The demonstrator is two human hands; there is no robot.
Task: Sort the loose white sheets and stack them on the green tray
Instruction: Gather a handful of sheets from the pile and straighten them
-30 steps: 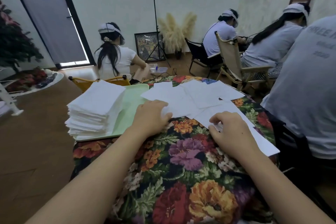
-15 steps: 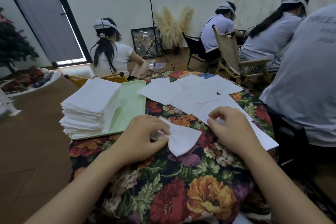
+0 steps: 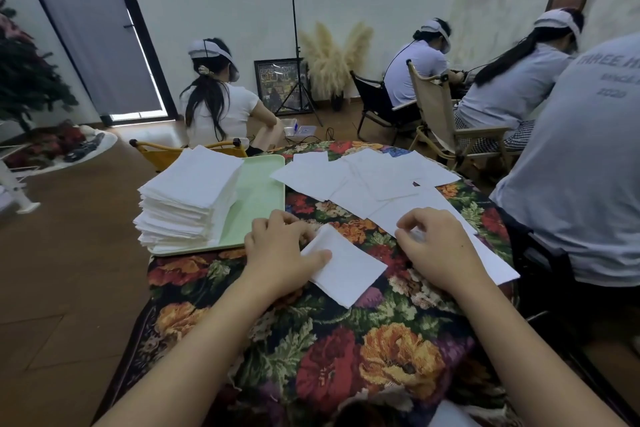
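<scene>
A folded white sheet [image 3: 344, 265] lies flat on the floral tablecloth in front of me. My left hand [image 3: 280, 250] grips its left edge, thumb on top. My right hand [image 3: 438, 248] rests with fingers curled on the near edge of another white sheet [image 3: 491, 260] to the right. Several loose white sheets [image 3: 363, 178] are spread over the far half of the table. On the left, the green tray [image 3: 258, 198] carries a tall stack of white sheets [image 3: 188, 194] on its left part.
The small table [image 3: 346, 350] is covered by a flowered cloth. A seated person's back [image 3: 585, 163] is close on the right. More people sit behind, with a yellow chair [image 3: 162, 151] just past the tray and a tripod [image 3: 294, 45] at the wall.
My left hand pulled one sheet from the pile toward me; it was half folded, and now lies flat and folded. My right hand stayed on the right sheet.
</scene>
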